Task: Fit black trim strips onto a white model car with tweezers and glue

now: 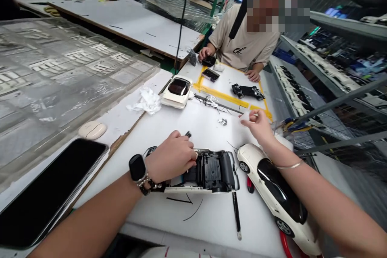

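Under the left hand (172, 157) sits an upturned white model car body (208, 171), grip pressing it down; right hand (256, 125) pinches a small clear piece (245, 116) just beyond.

White worktable (208, 129), upturned car body (208, 171), white model car (278, 187), phone (45, 193), tissue (146, 102)

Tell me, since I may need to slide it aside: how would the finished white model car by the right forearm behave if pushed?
The white model car sits on its wheels, so it would probably roll rather than drag. Its glossy shell looks slippery and scratch-prone. It lies near the table edge, so a hard shove might send it off.
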Tool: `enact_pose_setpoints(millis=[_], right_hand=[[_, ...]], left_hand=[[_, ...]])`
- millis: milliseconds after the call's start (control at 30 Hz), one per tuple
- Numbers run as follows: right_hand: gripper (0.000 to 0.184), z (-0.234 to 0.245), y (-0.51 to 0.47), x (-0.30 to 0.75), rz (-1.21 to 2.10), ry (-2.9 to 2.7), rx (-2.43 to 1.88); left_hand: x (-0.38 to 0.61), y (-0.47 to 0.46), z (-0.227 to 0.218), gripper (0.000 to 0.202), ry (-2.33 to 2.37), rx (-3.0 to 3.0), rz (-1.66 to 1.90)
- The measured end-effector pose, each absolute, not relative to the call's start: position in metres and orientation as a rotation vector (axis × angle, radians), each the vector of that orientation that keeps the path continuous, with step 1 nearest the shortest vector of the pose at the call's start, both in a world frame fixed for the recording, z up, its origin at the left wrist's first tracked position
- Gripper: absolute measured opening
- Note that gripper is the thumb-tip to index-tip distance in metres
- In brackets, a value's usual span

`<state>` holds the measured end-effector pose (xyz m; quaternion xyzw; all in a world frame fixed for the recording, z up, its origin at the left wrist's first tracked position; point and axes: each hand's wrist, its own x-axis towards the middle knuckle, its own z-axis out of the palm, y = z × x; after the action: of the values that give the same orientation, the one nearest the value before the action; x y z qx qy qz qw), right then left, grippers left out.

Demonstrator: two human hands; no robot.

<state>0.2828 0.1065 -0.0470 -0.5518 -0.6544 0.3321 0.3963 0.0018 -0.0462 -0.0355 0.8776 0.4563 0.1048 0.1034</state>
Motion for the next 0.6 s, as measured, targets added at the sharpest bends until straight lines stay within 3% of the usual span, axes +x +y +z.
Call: enact_pose_setpoints(millis=[267, 433, 467, 567, 600], right_hand=[[0.046, -0.067, 0.121, 0.287, 0.684, -1.825, -1.648], [0.057, -0.02, 0.082, 0.303, 0.478, -1.873, -1.592], [0.055, -0.008, 0.067, 0.314, 0.375, -1.897, -1.551], [0.032, 0.014, 0.027, 0.361, -0.368, -1.871, -1.479], [0.028, 0.015, 0.016, 0.378, -0.426, -1.816, -1.556]], left_hand=[[0.0, -0.044, -0.033, 0.018, 1.317, 2.58, 0.384], [-0.002, -0.04, -0.039, 0.019, 1.276, 2.575, 0.443], [-0.002, -0.04, -0.04, 0.019, 1.269, 2.576, 0.454], [-0.002, -0.04, -0.039, 0.02, 1.273, 2.59, 0.497], [-0.002, -0.04, -0.039, 0.021, 1.278, 2.597, 0.509]])
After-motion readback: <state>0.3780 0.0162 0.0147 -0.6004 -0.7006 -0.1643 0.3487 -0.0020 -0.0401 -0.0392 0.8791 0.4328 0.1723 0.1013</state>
